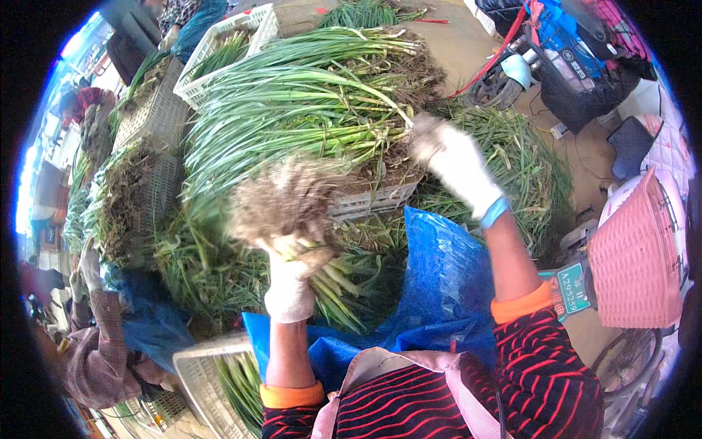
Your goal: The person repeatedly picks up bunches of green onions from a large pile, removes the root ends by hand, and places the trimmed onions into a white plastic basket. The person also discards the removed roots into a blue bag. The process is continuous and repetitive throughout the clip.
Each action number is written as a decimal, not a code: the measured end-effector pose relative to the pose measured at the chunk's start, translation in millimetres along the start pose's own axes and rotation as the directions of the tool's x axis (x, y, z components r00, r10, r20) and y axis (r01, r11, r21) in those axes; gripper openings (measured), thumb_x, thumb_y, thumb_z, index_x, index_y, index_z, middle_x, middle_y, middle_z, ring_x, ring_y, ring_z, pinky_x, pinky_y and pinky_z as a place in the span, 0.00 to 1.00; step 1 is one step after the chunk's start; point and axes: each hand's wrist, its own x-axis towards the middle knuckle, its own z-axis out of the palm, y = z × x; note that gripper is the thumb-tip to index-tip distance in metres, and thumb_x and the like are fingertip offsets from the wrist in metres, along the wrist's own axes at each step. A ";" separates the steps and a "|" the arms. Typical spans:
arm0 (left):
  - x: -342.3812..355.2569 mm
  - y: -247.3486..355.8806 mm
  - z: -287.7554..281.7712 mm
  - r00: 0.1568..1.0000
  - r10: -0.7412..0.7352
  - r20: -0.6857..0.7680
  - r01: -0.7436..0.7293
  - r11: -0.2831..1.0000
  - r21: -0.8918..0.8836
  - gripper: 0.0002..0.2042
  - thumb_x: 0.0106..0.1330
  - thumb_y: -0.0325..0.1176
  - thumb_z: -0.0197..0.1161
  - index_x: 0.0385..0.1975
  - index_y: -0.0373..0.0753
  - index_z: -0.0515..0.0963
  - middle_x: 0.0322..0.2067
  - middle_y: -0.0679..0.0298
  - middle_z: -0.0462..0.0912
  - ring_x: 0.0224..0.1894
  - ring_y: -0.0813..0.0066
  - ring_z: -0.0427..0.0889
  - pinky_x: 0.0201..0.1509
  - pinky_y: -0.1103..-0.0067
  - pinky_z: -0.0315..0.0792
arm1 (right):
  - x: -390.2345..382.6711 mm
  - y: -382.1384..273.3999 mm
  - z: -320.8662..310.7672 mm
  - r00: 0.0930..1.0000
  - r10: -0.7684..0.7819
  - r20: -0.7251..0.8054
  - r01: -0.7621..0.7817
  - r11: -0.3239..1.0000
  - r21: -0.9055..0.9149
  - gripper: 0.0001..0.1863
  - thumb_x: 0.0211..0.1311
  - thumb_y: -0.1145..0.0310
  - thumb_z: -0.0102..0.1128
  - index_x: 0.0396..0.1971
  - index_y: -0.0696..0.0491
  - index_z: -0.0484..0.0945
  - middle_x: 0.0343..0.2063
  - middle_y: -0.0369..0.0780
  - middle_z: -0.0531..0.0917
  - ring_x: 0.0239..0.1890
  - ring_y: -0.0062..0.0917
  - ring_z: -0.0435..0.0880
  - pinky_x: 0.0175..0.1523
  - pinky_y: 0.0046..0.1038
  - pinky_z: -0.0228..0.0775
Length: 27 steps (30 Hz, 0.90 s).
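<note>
My left hand (289,289), in a white glove, is closed around a bunch of green onions (338,287). Its soil-caked roots (281,197) point up and away, and the green stalks hang toward me. My right hand (457,164) wears a white glove with dirty fingertips, blurred by motion. Its fingers close on the root end of a single green onion stalk (384,96) at the right of a big pile. That pile of green onions (270,95) lies on a pale plastic crate (376,201), leaves to the left and muddy roots to the right.
A blue plastic sheet (446,256) spreads before me. Loose leaves (523,164) heap at the right, beside a pink basket (632,256) and a scooter (570,66). White crates stand behind (263,33) and near left (201,380). Another person (102,358) works at the left.
</note>
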 end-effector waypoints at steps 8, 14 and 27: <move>-82.4 99.6 -102.6 0.536 0.728 -0.428 -0.732 0.653 0.195 0.31 0.60 0.48 0.59 0.63 0.45 0.63 0.56 0.63 0.70 0.56 0.64 0.68 0.63 0.65 0.59 | -89.2 -19.5 69.6 0.596 -0.017 0.803 0.148 0.985 -0.089 0.33 0.59 0.42 0.49 0.57 0.51 0.70 0.43 0.48 0.81 0.46 0.43 0.79 0.50 0.38 0.70; -187.9 188.1 -113.9 0.203 0.916 -0.345 -0.515 0.400 0.759 0.27 0.57 0.43 0.60 0.57 0.43 0.68 0.51 0.63 0.73 0.51 0.65 0.71 0.58 0.68 0.63 | -126.6 -7.2 58.9 0.824 -0.070 0.562 0.260 0.929 -0.264 0.26 0.58 0.49 0.52 0.49 0.53 0.74 0.43 0.49 0.80 0.45 0.43 0.79 0.48 0.39 0.71; -390.7 193.5 -10.1 0.417 0.797 -0.436 0.391 0.276 0.878 0.19 0.51 0.31 0.64 0.45 0.40 0.78 0.40 0.61 0.81 0.41 0.68 0.79 0.48 0.74 0.71 | -175.4 -207.9 27.2 0.566 -0.584 0.581 0.295 0.802 0.519 0.31 0.59 0.52 0.57 0.58 0.54 0.69 0.49 0.47 0.79 0.52 0.32 0.78 0.58 0.30 0.67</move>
